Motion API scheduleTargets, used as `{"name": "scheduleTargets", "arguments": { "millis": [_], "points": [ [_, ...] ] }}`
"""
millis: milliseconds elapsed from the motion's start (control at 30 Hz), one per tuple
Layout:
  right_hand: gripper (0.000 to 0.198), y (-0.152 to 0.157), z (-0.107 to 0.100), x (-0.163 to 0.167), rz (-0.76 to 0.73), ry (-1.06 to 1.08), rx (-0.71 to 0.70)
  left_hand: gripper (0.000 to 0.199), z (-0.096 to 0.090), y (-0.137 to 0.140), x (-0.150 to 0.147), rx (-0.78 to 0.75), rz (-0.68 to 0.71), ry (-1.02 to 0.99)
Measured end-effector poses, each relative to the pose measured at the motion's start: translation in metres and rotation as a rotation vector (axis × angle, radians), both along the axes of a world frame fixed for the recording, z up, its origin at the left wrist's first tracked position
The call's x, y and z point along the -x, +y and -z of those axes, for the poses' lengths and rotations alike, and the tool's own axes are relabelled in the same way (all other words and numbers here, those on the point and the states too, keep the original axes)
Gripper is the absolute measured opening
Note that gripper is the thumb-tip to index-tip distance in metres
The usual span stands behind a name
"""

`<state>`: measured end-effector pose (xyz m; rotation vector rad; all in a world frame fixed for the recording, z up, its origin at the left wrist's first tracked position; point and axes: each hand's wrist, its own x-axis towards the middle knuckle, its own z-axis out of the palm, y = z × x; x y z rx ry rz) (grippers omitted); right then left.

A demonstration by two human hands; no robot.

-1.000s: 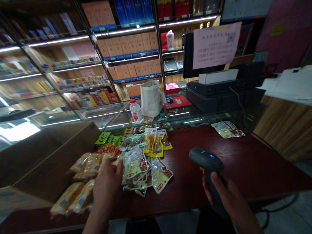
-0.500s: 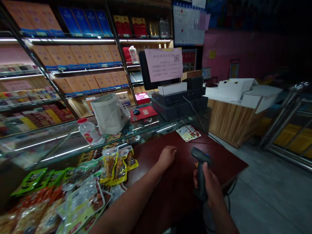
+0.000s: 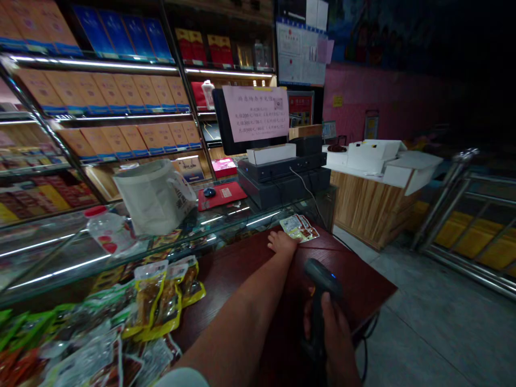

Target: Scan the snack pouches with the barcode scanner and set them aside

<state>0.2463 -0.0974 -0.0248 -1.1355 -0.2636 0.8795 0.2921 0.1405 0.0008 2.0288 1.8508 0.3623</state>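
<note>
My left hand [image 3: 283,243] is stretched out over the dark red tabletop [image 3: 226,279], its fingers apart. It lies at the near edge of a flat snack packet [image 3: 300,227] with white, green and brown print; whether it touches the packet I cannot tell. My right hand [image 3: 336,328] is wrapped round the grip of a dark barcode scanner [image 3: 321,285], which has a small blue light on its head. To the left lie yellow-edged snack pouches [image 3: 159,301] and a heap of other packets [image 3: 86,352].
On the glass counter stand a white bag [image 3: 149,196], a red-capped bottle [image 3: 110,231] and a mouse [image 3: 209,192] on a red pad [image 3: 221,196]. Behind the tabletop sits a dark cash drawer [image 3: 282,185] below a monitor [image 3: 220,121]. A metal railing [image 3: 439,204] is at right.
My left hand has reached forward to the snack packet, its fingers opening out. My right hand still holds the scanner. The view has turned slightly right.
</note>
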Motion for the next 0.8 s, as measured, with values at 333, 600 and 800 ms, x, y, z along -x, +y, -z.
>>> {"name": "scheduleTargets", "arguments": {
  "millis": [333,600,800],
  "points": [
    [0.06,0.002,0.004,-0.002,-0.002,-0.018,-0.048,0.048,0.002,-0.003,0.01,0.015,0.013,0.016],
    [0.064,0.001,0.0,-0.003,-0.014,-0.029,-0.112,0.048,-0.001,-0.022,0.09,0.049,0.104,0.039],
    [0.06,-0.001,0.003,-0.004,-0.008,-0.039,-0.126,0.038,-0.007,-0.042,0.141,0.086,0.088,0.059]
  ]
}}
